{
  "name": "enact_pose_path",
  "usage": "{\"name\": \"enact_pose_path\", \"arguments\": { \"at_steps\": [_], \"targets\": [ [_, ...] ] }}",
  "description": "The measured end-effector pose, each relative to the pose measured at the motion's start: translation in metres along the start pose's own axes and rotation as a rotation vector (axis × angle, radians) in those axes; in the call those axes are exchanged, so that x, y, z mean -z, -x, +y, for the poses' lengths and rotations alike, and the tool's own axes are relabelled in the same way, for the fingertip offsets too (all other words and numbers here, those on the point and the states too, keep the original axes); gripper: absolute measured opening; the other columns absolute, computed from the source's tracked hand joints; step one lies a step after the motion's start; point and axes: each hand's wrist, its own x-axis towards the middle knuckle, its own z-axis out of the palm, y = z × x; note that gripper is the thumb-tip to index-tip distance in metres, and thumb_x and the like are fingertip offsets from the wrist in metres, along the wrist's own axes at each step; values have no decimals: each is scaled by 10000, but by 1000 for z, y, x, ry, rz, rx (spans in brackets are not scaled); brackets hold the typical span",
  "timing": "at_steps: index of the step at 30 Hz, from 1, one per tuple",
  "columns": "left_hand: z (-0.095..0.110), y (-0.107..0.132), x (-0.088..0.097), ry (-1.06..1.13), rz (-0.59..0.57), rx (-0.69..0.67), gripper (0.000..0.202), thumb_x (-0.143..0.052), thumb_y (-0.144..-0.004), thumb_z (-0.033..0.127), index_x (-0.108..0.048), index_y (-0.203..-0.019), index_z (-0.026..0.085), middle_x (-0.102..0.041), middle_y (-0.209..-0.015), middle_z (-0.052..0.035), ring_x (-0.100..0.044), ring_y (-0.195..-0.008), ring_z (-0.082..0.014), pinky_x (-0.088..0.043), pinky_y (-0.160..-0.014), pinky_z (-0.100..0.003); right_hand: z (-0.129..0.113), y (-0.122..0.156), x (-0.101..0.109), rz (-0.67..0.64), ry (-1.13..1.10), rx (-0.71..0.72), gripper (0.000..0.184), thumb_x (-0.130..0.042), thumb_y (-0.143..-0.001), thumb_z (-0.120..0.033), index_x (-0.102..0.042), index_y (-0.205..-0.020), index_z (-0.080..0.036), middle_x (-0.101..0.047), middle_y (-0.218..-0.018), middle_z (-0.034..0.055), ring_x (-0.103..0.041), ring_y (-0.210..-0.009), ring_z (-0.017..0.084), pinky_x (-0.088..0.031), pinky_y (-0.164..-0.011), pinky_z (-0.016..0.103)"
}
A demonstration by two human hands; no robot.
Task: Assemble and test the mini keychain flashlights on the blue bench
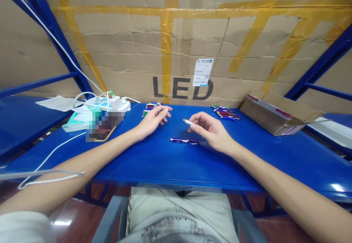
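Note:
My right hand [207, 130] pinches a small silver pen-like flashlight [187, 121] between thumb and fingers, its dark end pointing left. Below it on the blue table lies a purple keychain flashlight [179, 140] with a carabiner clip [193, 142] at its right end. My left hand [155, 120] hovers over the table with loosely stretched fingers and nothing visible in them. Just behind it, partly hidden, is a group of coloured flashlights [151, 106]. Several more flashlights with clips [227, 113] lie in a row beyond my right hand.
An open cardboard box [277, 114] stands at the back right. On the left are a white power strip [122, 105] with cables, a phone [106, 129] and a green-and-white packet [78, 121]. A large carton marked LED [132, 52] walls off the back, between blue metal posts.

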Motion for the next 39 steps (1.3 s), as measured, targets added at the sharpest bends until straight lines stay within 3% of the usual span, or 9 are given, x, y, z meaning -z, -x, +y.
{"name": "enact_pose_path", "arguments": {
  "at_steps": [6,11,17,23,39],
  "targets": [
    [-2,-2,0,154,8,44,484,-637,-1054,609,-731,-1257,180,-704,-1104,-92,-646,-853,-161,-538,-703,-257,4,0,10,-113,439,157,279,-517,-1143,-434,-703,-1234,-247,-747,-1162,101,-702,-1027,259,-538,-960,412],
    [-2,-3,-1,260,35,91,589,-606,-1041,707,-734,-1263,176,-706,-1091,-95,-646,-842,-152,-526,-675,-232,3,2,7,-207,485,11,231,-457,-1156,-404,-593,-1238,-236,-751,-998,54,-677,-819,217,-504,-769,342],
    [4,-2,-1,296,73,128,686,-528,-1032,792,-718,-1283,182,-728,-1148,-115,-674,-916,-189,-552,-733,-263,4,1,6,-250,582,101,241,-468,-1141,-342,-678,-1177,-229,-768,-1114,94,-706,-992,253,-505,-900,369],
    [3,-2,-1,325,63,124,770,-464,-1012,856,-693,-1312,185,-749,-1245,-143,-709,-1037,-237,-581,-813,-311,5,1,5,-268,591,94,245,-454,-1148,-347,-667,-1142,-226,-758,-1064,87,-687,-937,239,-499,-867,363],
    [5,1,-1,402,5,137,822,-419,-1005,884,-695,-1335,183,-749,-1276,-153,-715,-1075,-255,-590,-851,-331,8,1,6,-255,595,62,261,-443,-1153,-354,-663,-1133,-213,-731,-1033,81,-665,-912,238,-467,-851,357]
  ]
}}
